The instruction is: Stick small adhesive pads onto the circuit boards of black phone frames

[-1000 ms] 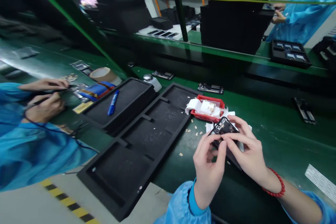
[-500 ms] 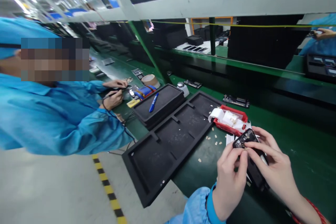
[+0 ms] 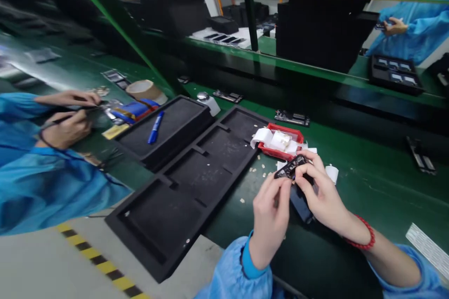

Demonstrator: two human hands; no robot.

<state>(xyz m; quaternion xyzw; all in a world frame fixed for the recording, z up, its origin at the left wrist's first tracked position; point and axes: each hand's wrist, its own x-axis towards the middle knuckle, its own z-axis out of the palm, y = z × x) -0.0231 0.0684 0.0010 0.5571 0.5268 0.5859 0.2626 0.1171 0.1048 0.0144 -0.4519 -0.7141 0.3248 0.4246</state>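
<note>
Both my hands are on a black phone (image 3: 290,167) with its inner parts exposed at one end, above the bench beside the red bin. My left hand (image 3: 271,208) grips its near left edge between thumb and fingers. My right hand (image 3: 324,194) holds the other side, thumb and index finger pinched close over the parts; anything tiny between those fingertips is hidden. Below the hands is a dark slab (image 3: 301,204); I cannot tell whether it is joined to the phone. White paper and small pieces lie in the red bin (image 3: 300,136).
A black compartment tray (image 3: 189,163) lies left, near small tan bits (image 3: 242,201). Beyond it are a black box (image 3: 140,142) bearing a blue marker (image 3: 155,128), and a co-worker's hands (image 3: 72,124). Circuit boards (image 3: 292,117) lie behind the bin. A label sheet (image 3: 430,245) is right.
The view has swung right and down, so the bench and my hands appear further left. The phone's exposed end looks more tilted. Both hands stay on it.
</note>
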